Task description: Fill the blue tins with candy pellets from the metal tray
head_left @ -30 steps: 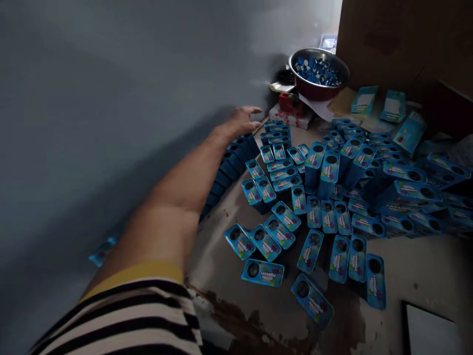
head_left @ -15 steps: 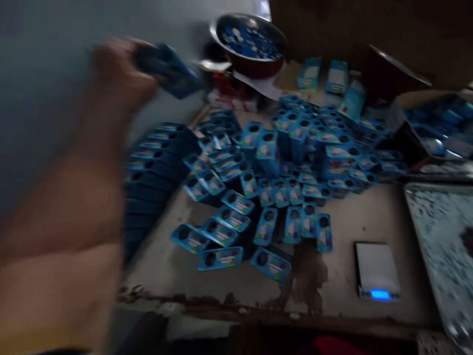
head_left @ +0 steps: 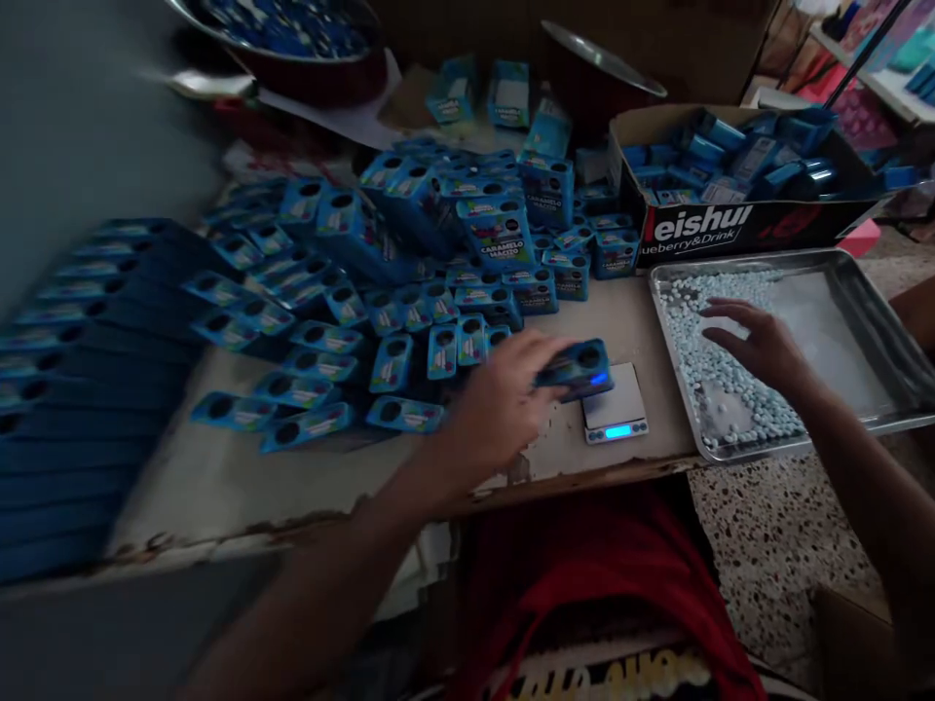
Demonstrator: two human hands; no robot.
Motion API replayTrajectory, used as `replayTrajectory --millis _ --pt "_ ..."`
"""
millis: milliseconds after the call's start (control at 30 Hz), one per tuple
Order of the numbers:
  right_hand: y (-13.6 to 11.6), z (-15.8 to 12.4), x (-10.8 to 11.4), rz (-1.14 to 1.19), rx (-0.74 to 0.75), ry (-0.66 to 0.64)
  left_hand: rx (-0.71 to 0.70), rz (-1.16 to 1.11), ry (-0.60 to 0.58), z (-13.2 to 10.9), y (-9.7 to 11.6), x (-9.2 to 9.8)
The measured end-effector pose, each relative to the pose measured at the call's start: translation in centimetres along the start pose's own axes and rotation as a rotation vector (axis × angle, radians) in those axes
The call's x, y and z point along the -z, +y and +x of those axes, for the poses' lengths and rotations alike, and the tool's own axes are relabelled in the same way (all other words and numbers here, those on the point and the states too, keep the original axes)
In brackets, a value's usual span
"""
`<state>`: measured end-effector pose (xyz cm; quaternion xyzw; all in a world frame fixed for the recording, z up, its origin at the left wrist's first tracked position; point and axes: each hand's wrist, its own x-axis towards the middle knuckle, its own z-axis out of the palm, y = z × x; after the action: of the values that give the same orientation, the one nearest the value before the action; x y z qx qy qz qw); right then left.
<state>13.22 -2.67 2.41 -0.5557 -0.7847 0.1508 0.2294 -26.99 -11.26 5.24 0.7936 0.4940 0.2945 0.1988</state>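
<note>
My left hand (head_left: 504, 404) is closed round one end of a small blue candy box (head_left: 577, 368). The box is tilted, its far end over the back left part of a small digital scale (head_left: 617, 401) with a lit blue display; whether it touches the scale I cannot tell. My right hand (head_left: 764, 341) is held over a metal tray (head_left: 840, 341), fingers apart and nothing in them. Small pale blue candies (head_left: 730, 370) lie across the tray's left part, just below those fingers.
Many blue candy boxes (head_left: 394, 362) stand on the worn table (head_left: 241, 487), with a slanting row (head_left: 94, 389) at far left. Behind are a bowl of blue-wrapped pieces (head_left: 307, 73), a tilted bowl (head_left: 595, 78) and a black carton (head_left: 774, 229) of blue packets.
My left hand has come from the upper left, over the boxes, to the scale with a blue box in it. My right hand has come into view over the tray. The view has turned right.
</note>
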Motion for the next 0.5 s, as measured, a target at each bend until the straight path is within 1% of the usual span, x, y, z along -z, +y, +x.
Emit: replayTrajectory --millis 67,100,133,167,200,267,367,433,500 --pt "-2.2 -1.0 -1.6 0.142 0.073 -0.061 0.017 -0.042 -0.062 0.9 0.9 -4.9" --pt "-3.0 -1.3 -2.5 0.155 0.113 -0.096 0.023 -0.047 -0.081 1.1 1.1 -6.9" --pt "-3.5 -1.6 -3.3 0.126 0.15 -0.119 0.024 -0.05 -0.09 1.2 1.2 -8.3" --pt "-3.6 -1.8 -4.1 0.065 0.179 -0.132 0.02 -0.053 -0.09 1.1 1.2 -9.2" --pt "-3.4 -2.1 -4.7 -0.012 0.192 -0.138 0.009 -0.057 -0.081 0.8 1.2 -9.6" --pt "-1.9 -2.8 -5.4 -0.196 0.167 -0.149 -0.029 -0.054 -0.044 -0.4 0.8 -9.2" --pt "2.2 -4.3 -5.3 -0.462 0.006 -0.166 -0.051 0.003 0.049 -3.3 -0.8 -7.0" --pt "5.1 -5.2 -4.9 -0.559 -0.114 -0.175 0.002 0.063 0.131 -5.7 -2.1 -5.6" --pt "7.2 -5.8 -4.6 -0.61 -0.156 -0.195 0.067 0.108 0.182 -8.0 -3.0 -4.5"
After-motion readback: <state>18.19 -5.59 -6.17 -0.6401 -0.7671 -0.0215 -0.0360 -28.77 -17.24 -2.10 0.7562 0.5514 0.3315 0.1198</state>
